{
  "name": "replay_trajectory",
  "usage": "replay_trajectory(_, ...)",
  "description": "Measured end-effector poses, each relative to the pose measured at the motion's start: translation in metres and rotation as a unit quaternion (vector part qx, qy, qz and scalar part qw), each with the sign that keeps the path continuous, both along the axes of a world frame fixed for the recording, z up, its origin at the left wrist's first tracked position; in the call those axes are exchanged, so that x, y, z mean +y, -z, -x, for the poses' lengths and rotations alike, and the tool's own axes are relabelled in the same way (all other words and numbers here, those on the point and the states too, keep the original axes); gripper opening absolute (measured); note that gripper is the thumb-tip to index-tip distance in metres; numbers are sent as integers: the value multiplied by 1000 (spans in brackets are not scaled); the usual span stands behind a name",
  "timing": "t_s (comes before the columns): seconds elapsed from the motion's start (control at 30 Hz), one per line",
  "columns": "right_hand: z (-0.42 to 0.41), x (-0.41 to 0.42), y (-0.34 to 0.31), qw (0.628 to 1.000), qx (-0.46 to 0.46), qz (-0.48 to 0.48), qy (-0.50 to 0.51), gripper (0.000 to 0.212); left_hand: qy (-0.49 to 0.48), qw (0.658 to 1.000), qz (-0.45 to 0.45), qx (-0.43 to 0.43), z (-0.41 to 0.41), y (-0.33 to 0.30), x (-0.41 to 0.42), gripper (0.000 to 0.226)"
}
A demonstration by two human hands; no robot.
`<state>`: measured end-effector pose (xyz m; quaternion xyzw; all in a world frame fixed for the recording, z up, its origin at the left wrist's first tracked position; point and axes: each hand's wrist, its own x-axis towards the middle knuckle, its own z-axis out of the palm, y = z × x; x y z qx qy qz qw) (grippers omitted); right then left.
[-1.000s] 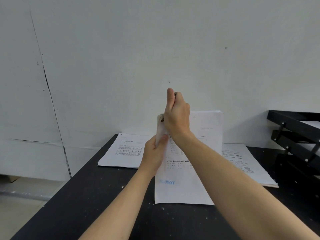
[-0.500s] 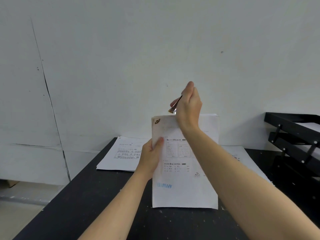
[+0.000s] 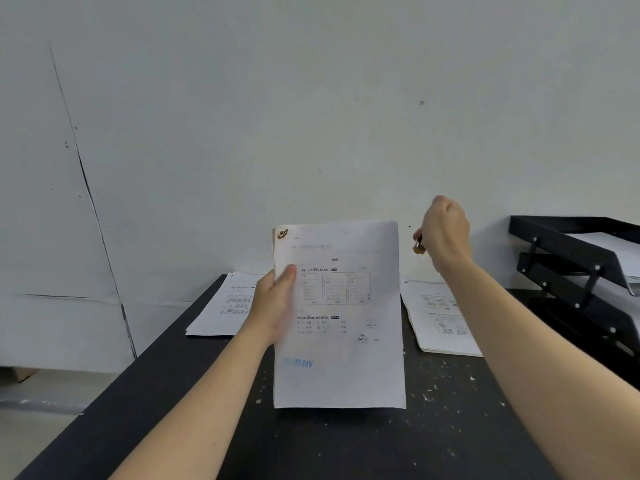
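Observation:
My left hand (image 3: 273, 303) grips the left edge of a bundle of printed sheets (image 3: 343, 327), thumb on the front, holding it upright above the black table (image 3: 346, 445). The front page carries printed tables, a blue stamp near the bottom and a rusty mark at its top left corner (image 3: 282, 233). My right hand (image 3: 445, 233) is raised to the right of the sheets, apart from them, and pinches a small rusty metal clip (image 3: 419, 245).
A stack of printed paper (image 3: 225, 306) lies on the table at the back left, another stack (image 3: 440, 317) at the back right. Black stacked letter trays (image 3: 571, 258) with paper stand at the right. A white wall rises behind the table.
My right hand pulled the clip off the top left corner of the sheets and moved right and down with it. The left hand has kept its grip on the sheets.

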<state>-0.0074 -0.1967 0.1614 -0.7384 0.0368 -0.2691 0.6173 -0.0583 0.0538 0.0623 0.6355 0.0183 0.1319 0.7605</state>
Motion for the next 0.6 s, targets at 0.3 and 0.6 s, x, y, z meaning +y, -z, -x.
replay_trajectory(0.3,-15,-26,107,874,305,363,-100,38,19,1000,7,-2,4,5,0,29)
replay_trajectory(0.6,-28,-18,176,780,352,508,-101,39,60,998,-8,-26,-4,6,6,30)
